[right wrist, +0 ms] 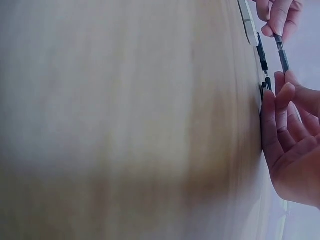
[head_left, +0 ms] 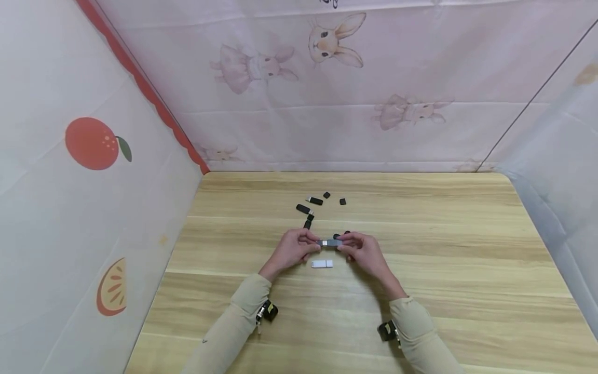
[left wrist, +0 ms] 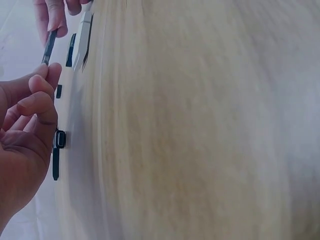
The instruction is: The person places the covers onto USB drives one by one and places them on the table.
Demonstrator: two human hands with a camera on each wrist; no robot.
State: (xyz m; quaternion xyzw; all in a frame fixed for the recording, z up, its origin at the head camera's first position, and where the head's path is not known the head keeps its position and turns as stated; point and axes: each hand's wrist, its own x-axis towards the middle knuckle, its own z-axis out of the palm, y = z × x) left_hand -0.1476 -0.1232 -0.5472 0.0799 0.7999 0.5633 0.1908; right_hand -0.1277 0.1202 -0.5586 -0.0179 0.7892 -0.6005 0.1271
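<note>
In the head view, a grey USB stick (head_left: 333, 242) is held level between the hands, with its silver plug showing. My right hand (head_left: 366, 253) pinches the body's right end between thumb and fingers. At the plug end, my left hand (head_left: 293, 248) pinches a small dark grey cap (head_left: 320, 242). Whether the cap still covers the plug's tip, I cannot tell. Just below the hands lies a white USB stick (head_left: 322, 264). A black USB stick (head_left: 307, 224) lies beside the left fingertips. The right wrist view shows the grey stick (right wrist: 284, 60) raised above the table.
Farther back on the wooden table (head_left: 444, 228) lie two black USB sticks, one (head_left: 315, 200) behind the other (head_left: 303, 209), plugs bared. Small black caps, one (head_left: 326, 195) left of another (head_left: 343, 201), lie nearby. More small black pieces (head_left: 347, 232) sit behind the right fingers.
</note>
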